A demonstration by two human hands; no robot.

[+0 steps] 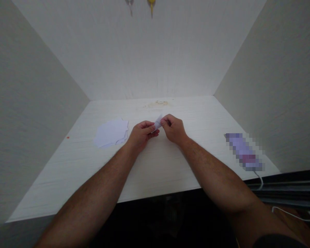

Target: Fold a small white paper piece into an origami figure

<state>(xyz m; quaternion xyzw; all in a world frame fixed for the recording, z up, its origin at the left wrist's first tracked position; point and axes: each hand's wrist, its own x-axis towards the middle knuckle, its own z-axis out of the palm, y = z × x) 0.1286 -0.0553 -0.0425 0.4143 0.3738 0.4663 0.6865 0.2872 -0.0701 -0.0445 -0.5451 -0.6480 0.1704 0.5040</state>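
Observation:
A small folded piece of white paper (157,122) is held up between my two hands, above the middle of the white table. My left hand (144,132) pinches its lower left end, thumb on top and fingers underneath. At the paper's right edge, my right hand (173,126) closes thumb and forefinger on it. Part of the paper is hidden by my fingers. To the left of my left hand lies a loose stack of white paper sheets (111,132) with uneven edges.
On the right of the table (160,165) lies a blurred-out flat object (244,151) with a white cable (259,181) running over the front edge. Walls enclose the table at the back and both sides. Two hooks (151,5) hang on the back wall.

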